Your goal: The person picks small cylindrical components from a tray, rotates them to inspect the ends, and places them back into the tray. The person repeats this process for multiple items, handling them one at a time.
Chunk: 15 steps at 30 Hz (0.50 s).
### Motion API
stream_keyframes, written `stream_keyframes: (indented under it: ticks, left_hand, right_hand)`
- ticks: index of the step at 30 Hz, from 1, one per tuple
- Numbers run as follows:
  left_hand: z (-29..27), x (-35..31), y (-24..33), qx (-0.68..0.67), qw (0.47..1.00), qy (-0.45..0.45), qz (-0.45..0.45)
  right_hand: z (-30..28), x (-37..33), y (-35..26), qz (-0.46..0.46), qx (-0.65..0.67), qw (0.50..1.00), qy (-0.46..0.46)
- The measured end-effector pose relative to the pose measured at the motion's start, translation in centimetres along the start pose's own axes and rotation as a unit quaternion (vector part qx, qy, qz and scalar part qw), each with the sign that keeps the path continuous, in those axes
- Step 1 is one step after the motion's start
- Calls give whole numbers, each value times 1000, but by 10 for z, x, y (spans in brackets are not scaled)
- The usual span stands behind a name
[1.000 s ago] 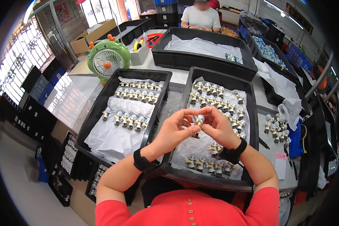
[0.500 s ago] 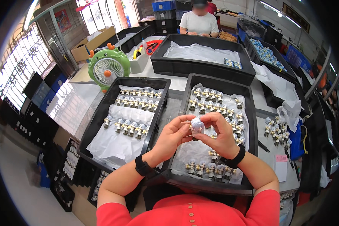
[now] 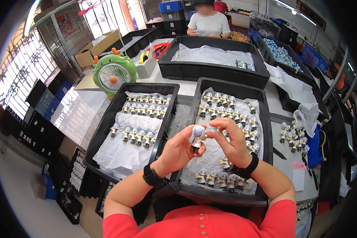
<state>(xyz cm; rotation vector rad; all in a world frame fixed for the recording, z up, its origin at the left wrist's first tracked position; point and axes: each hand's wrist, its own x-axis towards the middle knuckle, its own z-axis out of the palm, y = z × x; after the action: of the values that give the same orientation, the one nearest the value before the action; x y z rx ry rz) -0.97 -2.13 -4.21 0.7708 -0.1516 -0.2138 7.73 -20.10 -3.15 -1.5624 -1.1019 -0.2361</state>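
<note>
A small figurine (image 3: 196, 139) with pale lilac hair, a white outfit and dark feet stands upright in my left hand (image 3: 177, 150), its hair side towards me. The thumb and fingers of that hand grip it. My right hand (image 3: 233, 143) is just to the right with fingers curved and apart; a fingertip is close to the figurine, and I cannot tell whether it touches. Both hands are above the right black tray (image 3: 265, 119), which is lined with white paper (image 3: 204, 160) and holds rows of similar figurines (image 3: 222, 180). My right hand hides some of them.
On the left, another black tray (image 3: 92, 152) holds rows of figurines. Loose figurines (image 3: 293, 137), a black pen (image 3: 279, 153) and a paper slip (image 3: 298, 178) lie on the right. A green fan (image 3: 114, 73) and a large tray (image 3: 214, 72) stand beyond; a person (image 3: 208, 23) sits behind.
The figurine has turned and moved slightly left and down in my left hand. My right hand has let go, its fingers spreading. The person opposite has raised a hand.
</note>
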Motion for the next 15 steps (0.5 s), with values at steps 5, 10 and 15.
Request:
stream_keyframes:
  ticks: [5,10,15]
  left_hand:
    - [4,2,-3,-2,1000,12,-8]
    - [3,2,-3,49,999,6,-8]
    - [8,3,1,61,998,22,-7]
  right_hand:
    - [2,0,0,33,26,999,-26]
    - [2,-2,2,61,20,997,-49]
    - [6,-1,2,67,20,996,-56]
